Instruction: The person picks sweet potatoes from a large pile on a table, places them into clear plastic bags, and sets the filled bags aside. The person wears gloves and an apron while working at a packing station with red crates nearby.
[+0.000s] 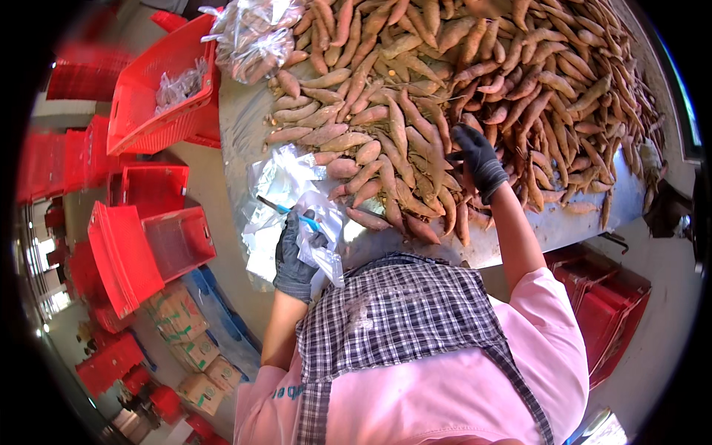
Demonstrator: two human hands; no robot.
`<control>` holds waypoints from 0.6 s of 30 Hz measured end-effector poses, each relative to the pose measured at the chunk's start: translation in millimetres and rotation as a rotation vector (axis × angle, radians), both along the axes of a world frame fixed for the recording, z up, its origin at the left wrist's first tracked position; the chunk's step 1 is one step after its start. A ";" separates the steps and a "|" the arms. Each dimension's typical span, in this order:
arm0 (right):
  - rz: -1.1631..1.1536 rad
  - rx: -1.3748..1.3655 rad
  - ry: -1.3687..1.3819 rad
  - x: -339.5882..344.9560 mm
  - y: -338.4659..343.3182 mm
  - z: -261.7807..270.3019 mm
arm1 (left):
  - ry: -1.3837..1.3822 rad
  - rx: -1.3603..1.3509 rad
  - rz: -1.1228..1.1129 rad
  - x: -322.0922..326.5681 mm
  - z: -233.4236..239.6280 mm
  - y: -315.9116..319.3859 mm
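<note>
My left hand (297, 253), in a dark grey knit glove, grips a slim blue-and-dark tool (308, 222) together with a crumpled clear plastic bag (325, 245). Whether the tool is a knife or a pen is hard to tell. More clear plastic bags (258, 236) lie under and beside this hand on the metal table (245, 122). My right hand (478, 158), gloved alike, is over the heap of sweet potatoes (411, 144), its fingers pointing left among them. Its palm side is hidden, so a grip on a sweet potato cannot be confirmed.
Filled plastic bags (256, 44) sit at the table's far left corner. Beside it, a red plastic crate (161, 94) holds a bagged bundle. More red crates (178, 239) and cardboard boxes (206, 384) stand at left. A red crate (601, 306) is below the table's right edge.
</note>
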State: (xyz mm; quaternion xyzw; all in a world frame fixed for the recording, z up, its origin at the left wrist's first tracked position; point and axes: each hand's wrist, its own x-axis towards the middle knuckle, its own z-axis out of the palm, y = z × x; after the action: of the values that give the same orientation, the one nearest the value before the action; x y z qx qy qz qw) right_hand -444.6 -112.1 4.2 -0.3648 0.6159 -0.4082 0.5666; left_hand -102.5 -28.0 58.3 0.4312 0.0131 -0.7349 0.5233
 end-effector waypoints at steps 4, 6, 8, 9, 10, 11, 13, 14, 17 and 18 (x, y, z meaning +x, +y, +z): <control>-0.211 0.149 -0.944 -27.0 10.6 8.4 | -0.044 0.047 0.009 -7.4 10.3 3.4; -0.116 0.132 -1.331 -37.6 27.0 17.4 | -0.004 0.018 -0.029 -1.0 -3.3 6.7; -0.103 0.076 -1.312 -37.8 54.5 23.3 | -0.023 0.011 -0.036 -1.4 -7.2 7.0; -0.121 0.015 -1.222 -38.9 70.8 23.5 | -0.032 -0.045 -0.086 -5.2 -3.7 6.2; -0.073 0.004 -1.202 -40.5 83.1 18.2 | -0.009 -0.044 -0.087 -8.4 -0.3 6.8; -0.077 0.101 -0.997 -46.6 103.2 20.6 | 0.013 -0.041 -0.091 -12.0 1.8 6.5; 0.033 -0.104 -0.567 -46.9 141.8 24.3 | 0.029 -0.059 -0.102 -13.9 -0.8 7.8; 0.031 -0.234 -0.354 -46.6 161.8 22.6 | 0.033 -0.036 -0.127 -18.5 -1.5 8.5; -0.368 0.076 -0.759 -50.5 214.6 26.0 | 0.001 0.049 -0.185 -41.9 17.0 10.1; -0.525 0.071 -0.784 -58.2 234.6 10.3 | 0.099 0.084 -0.272 -53.1 26.8 10.9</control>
State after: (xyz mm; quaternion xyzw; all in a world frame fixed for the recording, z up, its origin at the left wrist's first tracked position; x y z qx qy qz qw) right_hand -502.8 122.5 14.4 0.0042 0.4406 -0.6231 0.6462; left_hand -155.6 -17.1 85.1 0.4137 0.0109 -0.8181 0.3993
